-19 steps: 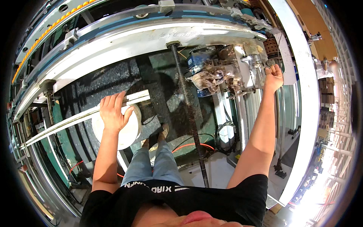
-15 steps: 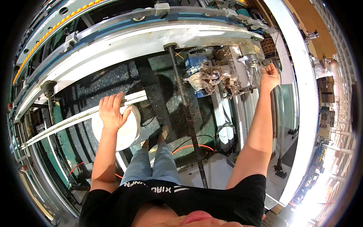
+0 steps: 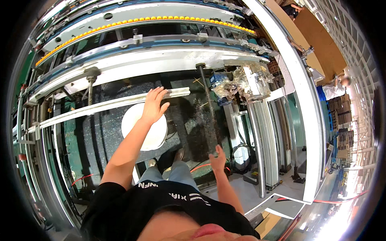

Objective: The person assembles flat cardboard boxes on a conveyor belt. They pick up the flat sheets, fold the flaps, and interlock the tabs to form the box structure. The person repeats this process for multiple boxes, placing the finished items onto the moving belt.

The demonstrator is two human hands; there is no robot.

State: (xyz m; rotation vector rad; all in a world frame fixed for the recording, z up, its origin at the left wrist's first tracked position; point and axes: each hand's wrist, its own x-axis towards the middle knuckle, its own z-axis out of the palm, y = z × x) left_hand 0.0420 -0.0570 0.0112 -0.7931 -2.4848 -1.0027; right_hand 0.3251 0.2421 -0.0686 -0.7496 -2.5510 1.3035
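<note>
My left hand (image 3: 154,106) lies with outstretched fingers over a pale metal rail (image 3: 108,105), thumb apart from them, gripping nothing. Under that wrist stands a round white bucket (image 3: 138,127), seen from above and partly covered by my forearm. My right hand (image 3: 217,159) is in the air in front of my body, its fingers parted and no object visible in it. It is nearest to a dark threaded rod (image 3: 208,94), whose lower end looks smeared. Whether the two touch is unclear. Farther to the right sits a motor unit wrapped in grimy clear plastic (image 3: 251,83).
A white machine beam (image 3: 161,59) spans the far side, with a row of yellow rollers (image 3: 161,18) beyond. A thick white frame post (image 3: 299,76) curves along the right. An orange hose (image 3: 201,165) crosses the floor near my feet. Another person (image 3: 335,89) is far right.
My right hand has left the plastic-wrapped motor unit and come back toward my body. My left hand has slid right along the rail. The view has shifted, showing more rollers.
</note>
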